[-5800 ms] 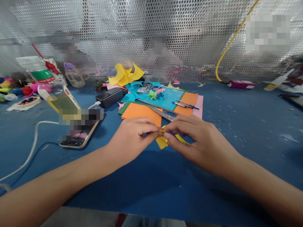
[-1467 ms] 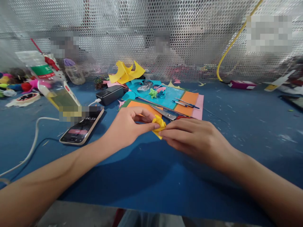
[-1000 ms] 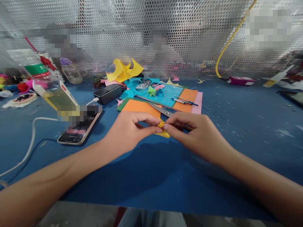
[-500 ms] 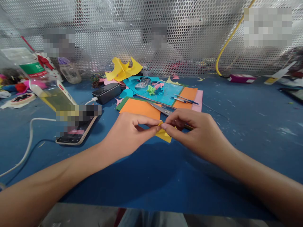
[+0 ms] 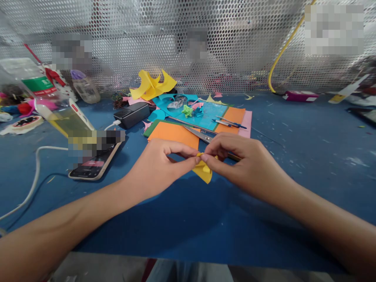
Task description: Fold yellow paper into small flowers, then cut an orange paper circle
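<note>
Between my two hands is a small piece of folded yellow paper point(image 5: 205, 174), held above the blue table. My left hand point(image 5: 164, 166) pinches its upper left edge with thumb and forefinger. From the other side, my right hand point(image 5: 239, 158) grips it with thumb and fingers, the tips almost touching those of the left. One pointed flap hangs down below the fingertips; the rest is partly hidden behind them. Just beyond my hands lie the scissors point(image 5: 202, 136), their handles covered by my right hand, and an orange sheet point(image 5: 174, 133).
Behind are blue paper point(image 5: 210, 115), cut yellow paper point(image 5: 154, 85), a crumpled green paper piece point(image 5: 187, 111) and pens point(image 5: 229, 123). To the left stand a phone point(image 5: 96, 162), a black box point(image 5: 131, 114) with a white cable, and bottles. A perforated metal screen point(image 5: 235, 51) rises at the back.
The yellow paper's flap hangs slightly lower, with more of it showing below the fingers. Both hands keep their pinch and have barely shifted.
</note>
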A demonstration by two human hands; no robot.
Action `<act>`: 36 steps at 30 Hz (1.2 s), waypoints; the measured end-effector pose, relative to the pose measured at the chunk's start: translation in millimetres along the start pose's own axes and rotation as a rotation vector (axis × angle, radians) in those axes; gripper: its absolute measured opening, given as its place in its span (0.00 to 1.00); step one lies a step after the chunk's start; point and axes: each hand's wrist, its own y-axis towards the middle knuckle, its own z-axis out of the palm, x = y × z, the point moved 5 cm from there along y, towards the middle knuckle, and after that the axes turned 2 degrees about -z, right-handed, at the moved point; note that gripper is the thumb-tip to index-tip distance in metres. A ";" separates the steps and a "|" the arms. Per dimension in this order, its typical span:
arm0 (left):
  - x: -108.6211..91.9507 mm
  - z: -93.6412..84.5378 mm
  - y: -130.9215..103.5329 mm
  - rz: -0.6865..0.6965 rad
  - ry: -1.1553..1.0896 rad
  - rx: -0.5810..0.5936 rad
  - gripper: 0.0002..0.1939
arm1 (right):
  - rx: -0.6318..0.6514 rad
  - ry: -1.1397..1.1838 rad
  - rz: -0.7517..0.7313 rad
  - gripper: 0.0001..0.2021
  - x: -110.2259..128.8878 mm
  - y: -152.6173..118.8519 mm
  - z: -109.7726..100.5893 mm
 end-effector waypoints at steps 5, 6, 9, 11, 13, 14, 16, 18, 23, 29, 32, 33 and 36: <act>0.0 0.0 -1.1 0.017 0.077 0.012 0.08 | 0.015 0.010 -0.002 0.05 0.0 -0.6 1.0; 0.1 0.2 -1.3 0.025 0.090 0.014 0.08 | 0.020 0.010 -0.002 0.06 0.3 -0.7 1.4; 1.5 0.8 -1.5 0.038 0.100 0.019 0.08 | 0.031 0.003 -0.003 0.06 1.3 -0.7 2.8; 3.1 1.0 -1.5 0.033 0.094 0.015 0.08 | 0.027 -0.001 -0.014 0.05 2.3 -0.5 3.2; 4.6 1.4 -1.4 0.023 0.085 0.015 0.07 | 0.022 -0.005 -0.031 0.04 3.2 -0.4 3.6; 5.1 1.8 -1.4 0.020 0.082 0.018 0.07 | 0.021 -0.005 -0.039 0.04 3.5 -0.4 3.8; 5.4 2.8 -1.5 0.021 0.082 0.025 0.07 | 0.027 0.000 -0.045 0.05 3.6 -0.7 4.5; 5.1 3.3 -1.9 0.027 0.088 0.025 0.07 | 0.036 0.005 -0.034 0.05 2.8 -1.2 5.1; 4.0 0.9 -2.5 0.021 0.063 -0.020 0.08 | 0.042 -0.015 0.017 0.06 -0.6 -1.8 4.2; 4.0 -1.2 0.2 -0.033 0.022 0.011 0.10 | 0.035 -0.073 -0.065 0.08 2.3 -0.8 1.5; 3.7 -0.6 0.9 -0.033 0.034 0.032 0.10 | 0.004 -0.095 -0.165 0.07 8.2 -1.2 -1.0; 2.9 -1.0 0.7 -0.015 0.046 0.019 0.10 | -0.005 -0.103 -0.173 0.07 9.1 -1.3 -1.6; -1.4 -3.9 -0.9 0.068 0.103 -0.056 0.09 | -0.024 -0.133 -0.138 0.05 8.9 -1.2 -2.8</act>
